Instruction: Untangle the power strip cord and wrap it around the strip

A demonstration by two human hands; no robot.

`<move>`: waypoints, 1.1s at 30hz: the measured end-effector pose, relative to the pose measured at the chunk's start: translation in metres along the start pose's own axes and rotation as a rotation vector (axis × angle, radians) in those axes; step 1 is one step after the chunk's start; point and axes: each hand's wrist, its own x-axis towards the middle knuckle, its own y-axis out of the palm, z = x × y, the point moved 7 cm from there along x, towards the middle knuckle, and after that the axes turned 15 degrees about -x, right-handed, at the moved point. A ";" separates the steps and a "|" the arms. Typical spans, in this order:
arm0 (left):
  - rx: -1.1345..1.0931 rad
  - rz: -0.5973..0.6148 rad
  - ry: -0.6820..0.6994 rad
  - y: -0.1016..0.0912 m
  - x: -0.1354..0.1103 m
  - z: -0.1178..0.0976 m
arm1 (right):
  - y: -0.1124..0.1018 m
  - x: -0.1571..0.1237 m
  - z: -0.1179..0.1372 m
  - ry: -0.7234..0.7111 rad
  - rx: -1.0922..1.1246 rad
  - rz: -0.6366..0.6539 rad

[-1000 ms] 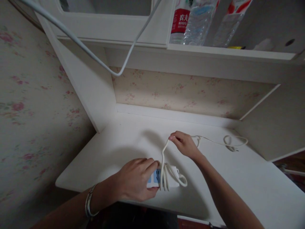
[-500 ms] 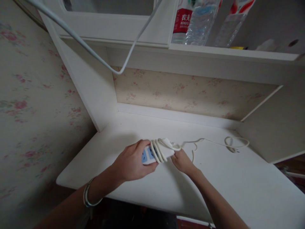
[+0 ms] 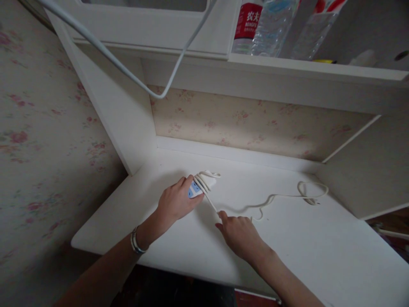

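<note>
My left hand [image 3: 174, 200] grips a white power strip [image 3: 202, 185] with blue sockets, held just above the white desk [image 3: 319, 238]. Several turns of its white cord are wound round the strip. My right hand [image 3: 239, 234] is closed on the cord [image 3: 275, 197] close to the strip and holds it taut toward me. The rest of the cord trails right across the desk to a small loop and plug [image 3: 311, 194].
A shelf above holds water bottles [image 3: 265, 25], one with a red label. A thick white cable [image 3: 134, 81] hangs in a loop at upper left. Floral wallpaper covers the left wall and the back of the desk niche. The desk's front edge is near my arms.
The power strip has moved farther from me with more cord wound on it. My right hand came round the strip and pulled the cord toward me. The loose cord on the desk is shorter.
</note>
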 end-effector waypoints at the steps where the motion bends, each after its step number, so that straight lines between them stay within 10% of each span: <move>1: 0.028 -0.001 -0.013 0.004 0.001 0.003 | -0.002 -0.001 0.003 -0.032 -0.013 0.002; 16: 0.143 0.256 0.275 0.065 -0.029 -0.019 | -0.075 0.012 -0.028 -0.378 0.472 -0.429; 24: 0.054 0.368 0.503 0.040 -0.063 -0.061 | -0.035 0.050 -0.058 -0.204 1.184 -0.234; 33: -0.161 0.447 0.370 0.015 -0.062 -0.062 | 0.003 0.056 -0.043 -0.093 1.388 -0.069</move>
